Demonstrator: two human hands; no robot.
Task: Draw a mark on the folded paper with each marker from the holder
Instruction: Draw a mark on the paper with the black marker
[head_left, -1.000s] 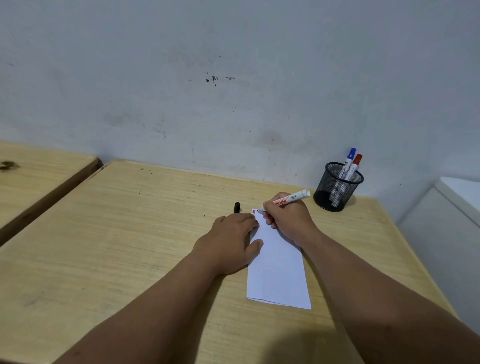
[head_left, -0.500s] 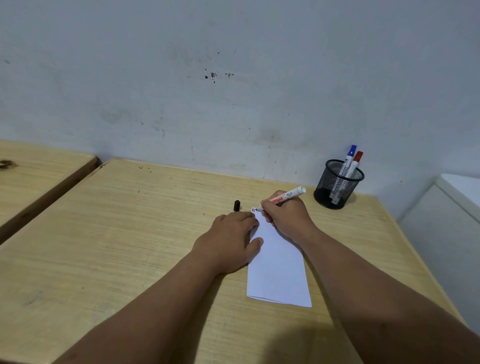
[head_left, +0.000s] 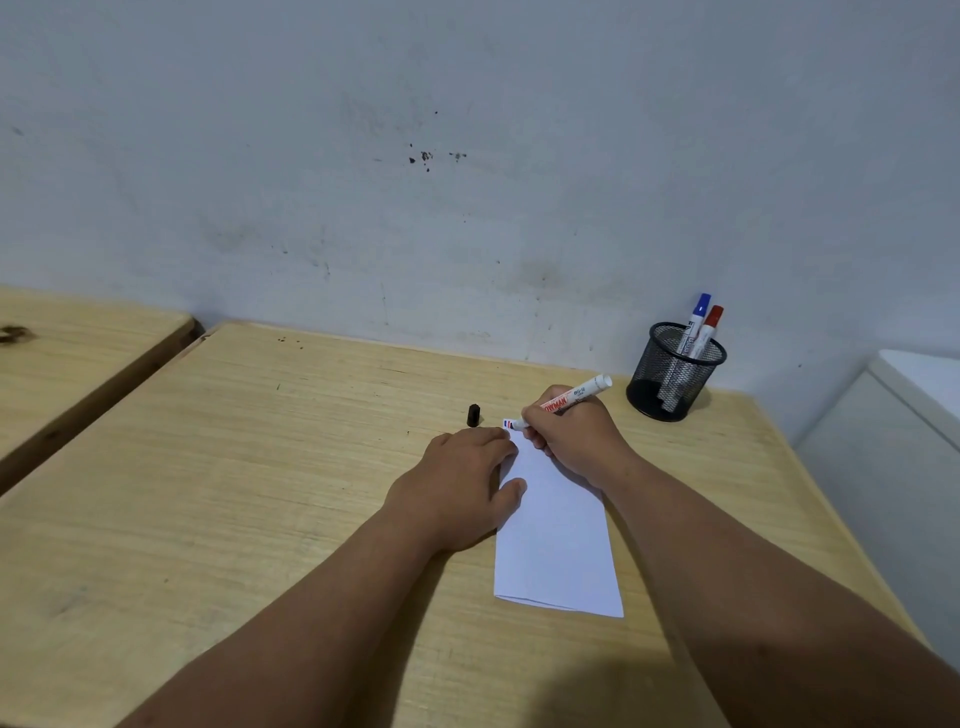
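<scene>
Black mesh holder (head_left: 675, 371) is standing at 2 o'clock on the wooden desk (head_left: 234, 493), near the wall; it is holding two capped markers leaning upright, blue-capped marker (head_left: 696, 319) on the left, red-capped marker (head_left: 709, 326) touching it on the right.

Black cap (head_left: 474, 415) is lying loose on the desk at 12 o'clock from the left hand (head_left: 460, 488).

Left hand is lying flat, palm down, fingers spread, pinning the left edge of the folded paper (head_left: 558, 535); it is grasping nothing. Paper is lying mid-desk, between both hands.

Right hand (head_left: 574, 436) is gripping a white marker (head_left: 576, 396) in a pen hold, tip pointing to 9 o'clock, touching the paper's far corner beside small blue and red marks (head_left: 508, 424).
</scene>
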